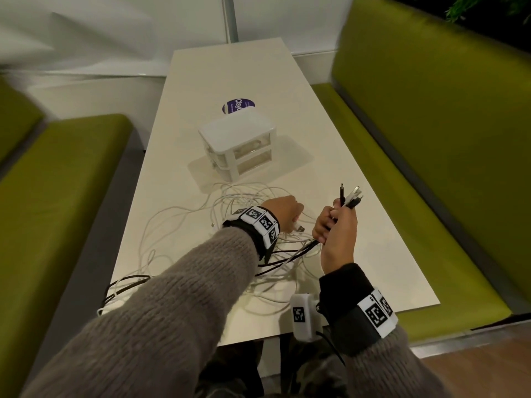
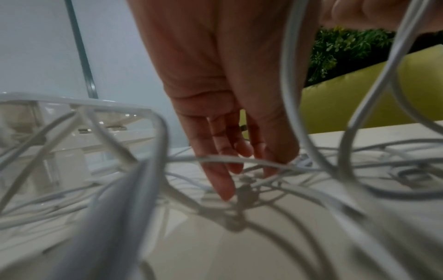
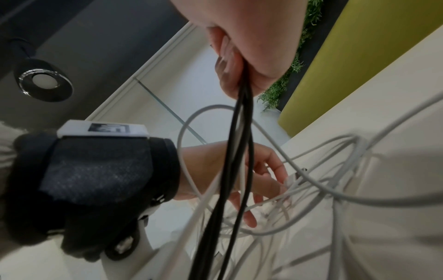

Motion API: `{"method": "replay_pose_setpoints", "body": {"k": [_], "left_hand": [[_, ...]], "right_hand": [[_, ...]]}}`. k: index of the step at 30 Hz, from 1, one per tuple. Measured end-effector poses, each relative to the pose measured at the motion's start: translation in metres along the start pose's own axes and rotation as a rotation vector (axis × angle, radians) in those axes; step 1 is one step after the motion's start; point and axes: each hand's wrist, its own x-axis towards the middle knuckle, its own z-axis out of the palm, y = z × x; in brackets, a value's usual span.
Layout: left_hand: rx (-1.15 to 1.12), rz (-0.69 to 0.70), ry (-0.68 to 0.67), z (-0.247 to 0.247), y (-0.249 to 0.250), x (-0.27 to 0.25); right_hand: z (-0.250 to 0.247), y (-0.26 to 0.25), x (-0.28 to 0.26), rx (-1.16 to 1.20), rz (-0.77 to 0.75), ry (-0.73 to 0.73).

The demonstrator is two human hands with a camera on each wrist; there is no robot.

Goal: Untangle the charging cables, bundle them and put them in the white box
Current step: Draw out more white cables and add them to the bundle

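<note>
White cables (image 1: 230,202) lie knotted on the worktop (image 1: 359,254): our right hand (image 1: 334,225) grips gathered plug ends, left hand (image 1: 283,209) pinches a connector, so pulling hard risks tightening knots.

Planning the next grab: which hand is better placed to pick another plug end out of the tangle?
Probably left. The left hand is down in the white cables, while the right hand already grips gathered cable ends.
</note>
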Motion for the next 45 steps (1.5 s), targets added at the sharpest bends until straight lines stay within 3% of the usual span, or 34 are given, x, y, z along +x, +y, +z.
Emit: {"method": "replay_pose_setpoints", "body": {"k": [2, 4, 10, 14, 16, 19, 23, 26, 30, 33, 36, 41, 45], "left_hand": [[-0.064, -0.002, 0.048, -0.003, -0.003, 0.0], [-0.228, 0.008, 0.185, -0.011, -0.004, -0.003], [-1.127, -0.086, 0.609, -0.065, -0.015, -0.023], [-1.292, -0.059, 0.792, -0.104, -0.028, -0.043], [-1.22, -0.039, 0.743, -0.112, -0.033, -0.05], [-1.04, -0.071, 0.529, -0.106, -0.031, -0.054], [-1.036, -0.133, 0.734, -0.092, -0.028, -0.055], [-0.862, -0.104, 0.62, -0.077, -0.026, -0.052], [-0.856, -0.082, 0.639, -0.057, -0.02, -0.056], [-0.788, -0.026, 0.57, -0.041, -0.002, -0.063], [-0.885, 0.015, 0.548, -0.028, 0.015, -0.064], [-0.772, -0.01, 0.5, -0.024, 0.015, -0.069], [-0.655, 0.046, 0.451, -0.018, 0.001, -0.071]], "right_hand": [[0.0, 0.0, 0.0, -0.007, 0.004, 0.004], [0.0, 0.0, 0.0, -0.016, -0.004, 0.006], [0.001, -0.002, -0.003, -0.009, 0.003, 0.028], [0.002, -0.001, -0.003, -0.018, 0.003, 0.034], [0.002, -0.001, -0.002, -0.017, 0.004, 0.023], [0.004, 0.0, -0.002, -0.013, -0.008, 0.008], [0.009, -0.003, -0.005, -0.025, -0.041, -0.017], [0.012, -0.003, -0.005, -0.049, -0.067, -0.047], [0.016, -0.002, -0.006, -0.133, -0.157, -0.095], [0.02, 0.004, -0.005, -0.275, -0.268, -0.16], [0.023, 0.009, -0.004, -0.383, -0.34, -0.182], [0.018, 0.006, 0.004, -0.388, -0.324, -0.109], [0.019, 0.008, 0.002, -0.348, -0.291, -0.128]]}}
